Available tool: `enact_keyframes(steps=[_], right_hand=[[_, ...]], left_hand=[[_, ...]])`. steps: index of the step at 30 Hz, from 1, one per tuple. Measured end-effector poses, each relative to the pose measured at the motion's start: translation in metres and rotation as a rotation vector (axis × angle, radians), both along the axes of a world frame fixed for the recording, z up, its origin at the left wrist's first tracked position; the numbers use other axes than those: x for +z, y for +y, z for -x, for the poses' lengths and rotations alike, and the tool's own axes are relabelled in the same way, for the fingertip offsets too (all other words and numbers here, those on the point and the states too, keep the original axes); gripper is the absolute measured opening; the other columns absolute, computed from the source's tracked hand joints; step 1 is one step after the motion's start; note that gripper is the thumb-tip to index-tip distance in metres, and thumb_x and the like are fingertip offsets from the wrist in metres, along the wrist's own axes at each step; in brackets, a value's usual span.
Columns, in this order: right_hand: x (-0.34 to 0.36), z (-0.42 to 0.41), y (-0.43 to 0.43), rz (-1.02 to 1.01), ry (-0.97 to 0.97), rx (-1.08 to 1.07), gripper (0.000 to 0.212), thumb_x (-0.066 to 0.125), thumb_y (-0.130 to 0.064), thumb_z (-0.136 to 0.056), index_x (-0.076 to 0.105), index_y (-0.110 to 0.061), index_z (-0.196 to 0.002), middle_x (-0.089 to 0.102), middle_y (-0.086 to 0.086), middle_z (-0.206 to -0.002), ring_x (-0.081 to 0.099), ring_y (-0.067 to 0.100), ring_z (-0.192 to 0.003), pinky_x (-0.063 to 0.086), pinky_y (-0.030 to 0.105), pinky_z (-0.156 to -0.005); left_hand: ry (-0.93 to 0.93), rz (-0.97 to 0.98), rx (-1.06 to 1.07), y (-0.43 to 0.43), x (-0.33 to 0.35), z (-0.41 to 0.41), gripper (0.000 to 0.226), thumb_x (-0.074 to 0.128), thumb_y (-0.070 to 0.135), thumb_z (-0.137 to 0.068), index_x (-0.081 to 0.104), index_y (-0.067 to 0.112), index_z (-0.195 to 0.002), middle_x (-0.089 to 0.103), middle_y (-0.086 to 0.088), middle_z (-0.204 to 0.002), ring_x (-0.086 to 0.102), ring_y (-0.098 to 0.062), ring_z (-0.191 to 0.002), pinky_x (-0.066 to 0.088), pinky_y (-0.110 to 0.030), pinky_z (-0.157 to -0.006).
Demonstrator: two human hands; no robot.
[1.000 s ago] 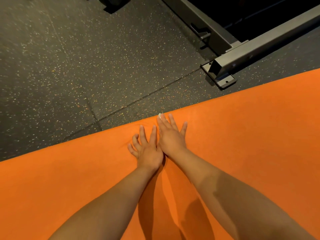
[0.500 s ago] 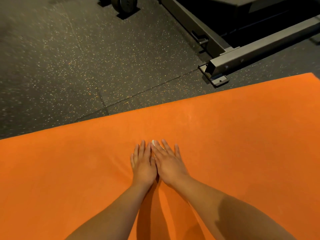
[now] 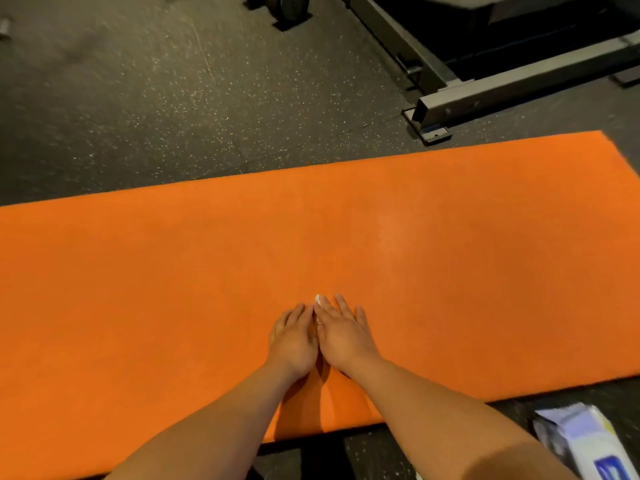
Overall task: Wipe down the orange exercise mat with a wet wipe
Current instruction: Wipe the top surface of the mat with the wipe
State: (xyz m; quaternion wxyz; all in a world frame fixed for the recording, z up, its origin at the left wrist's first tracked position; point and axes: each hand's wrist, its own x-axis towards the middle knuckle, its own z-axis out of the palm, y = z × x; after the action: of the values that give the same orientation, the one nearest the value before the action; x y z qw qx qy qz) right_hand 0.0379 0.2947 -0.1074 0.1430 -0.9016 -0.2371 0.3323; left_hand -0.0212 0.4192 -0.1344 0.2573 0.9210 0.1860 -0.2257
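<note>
The orange exercise mat (image 3: pixel 173 271) lies flat across the dark speckled floor, filling the middle of the head view. My left hand (image 3: pixel 294 337) and my right hand (image 3: pixel 343 334) lie side by side, palms down, pressing on the mat near its front edge. Their fingers are straight and close together. A small white bit of the wet wipe (image 3: pixel 318 300) peeks out at the fingertips between the two hands; the rest of it is hidden under them.
A white and blue wipe packet (image 3: pixel 585 441) lies on the floor at the lower right, beside the mat's front edge. A grey metal equipment frame (image 3: pixel 485 98) with a bolted foot stands beyond the mat's far right corner. A weight plate (image 3: pixel 291 8) sits at the top.
Both hands have slid together from the mat's far edge back toward me, pressed flat the whole way. The view has pulled back, showing the mat's front edge and the wipe packet.
</note>
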Motion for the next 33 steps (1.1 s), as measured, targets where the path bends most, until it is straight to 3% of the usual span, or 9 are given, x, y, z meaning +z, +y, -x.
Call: enact_keyframes(steps=[5,14,21,26,30,33], right_hand=[[0.017,0.069,-0.023,0.03,0.072,-0.016,0.052,0.024,-0.034,-0.11,0.015,-0.033,-0.162,0.0,-0.02,-0.168,-0.011,0.014,-0.155,-0.004,0.048,-0.125],[0.036,0.117,-0.034,0.031,0.107,-0.211,0.052,0.031,-0.028,-0.109,0.024,-0.03,-0.16,0.012,-0.018,-0.167,0.002,0.014,-0.156,0.01,0.043,-0.126],[0.035,0.127,-0.049,0.001,0.078,-0.186,0.055,0.032,-0.025,-0.109,0.018,-0.029,-0.162,0.009,-0.016,-0.168,0.011,0.012,-0.154,0.018,0.041,-0.124],[0.031,0.128,-0.058,-0.062,-0.019,-0.218,0.049,0.031,-0.028,-0.11,0.029,-0.026,-0.159,0.021,-0.014,-0.166,0.014,0.014,-0.154,0.014,0.042,-0.125],[0.04,0.12,-0.05,-0.135,-0.061,-0.295,0.047,0.032,-0.031,-0.11,0.038,-0.027,-0.156,0.03,-0.012,-0.163,0.02,0.011,-0.152,0.012,0.041,-0.125],[0.049,0.109,-0.046,-0.139,-0.106,-0.355,0.046,0.032,-0.031,-0.109,0.043,-0.025,-0.153,0.035,-0.011,-0.161,0.026,0.008,-0.149,0.002,0.043,-0.126]], left_hand=[[0.105,-0.047,-0.039,-0.023,0.03,0.074,0.062,0.038,0.042,-0.104,0.015,0.033,-0.16,0.003,0.004,-0.169,0.0,-0.023,-0.155,0.007,-0.042,-0.124],[0.099,-0.006,-0.028,-0.042,0.054,0.128,0.078,0.045,0.07,-0.09,0.02,0.039,-0.158,-0.005,0.007,-0.168,-0.012,-0.02,-0.154,-0.005,-0.046,-0.123],[0.022,-0.099,-0.216,-0.028,0.052,0.146,0.068,0.052,0.052,-0.099,0.021,0.04,-0.158,0.002,0.003,-0.169,-0.008,-0.024,-0.155,0.0,-0.046,-0.124],[-0.076,-0.036,-0.111,-0.03,0.054,0.142,0.046,0.044,0.048,-0.104,0.042,0.043,-0.149,0.028,0.009,-0.163,0.011,-0.022,-0.154,0.011,-0.045,-0.124],[-0.159,0.077,0.046,-0.028,0.061,0.134,0.037,0.052,0.044,-0.102,0.056,0.043,-0.138,0.048,0.012,-0.151,0.03,-0.017,-0.149,0.023,-0.045,-0.12],[-0.23,0.136,0.096,-0.022,0.066,0.126,0.033,0.059,0.039,-0.1,0.063,0.039,-0.133,0.057,0.008,-0.143,0.043,-0.014,-0.141,0.033,-0.035,-0.116]])
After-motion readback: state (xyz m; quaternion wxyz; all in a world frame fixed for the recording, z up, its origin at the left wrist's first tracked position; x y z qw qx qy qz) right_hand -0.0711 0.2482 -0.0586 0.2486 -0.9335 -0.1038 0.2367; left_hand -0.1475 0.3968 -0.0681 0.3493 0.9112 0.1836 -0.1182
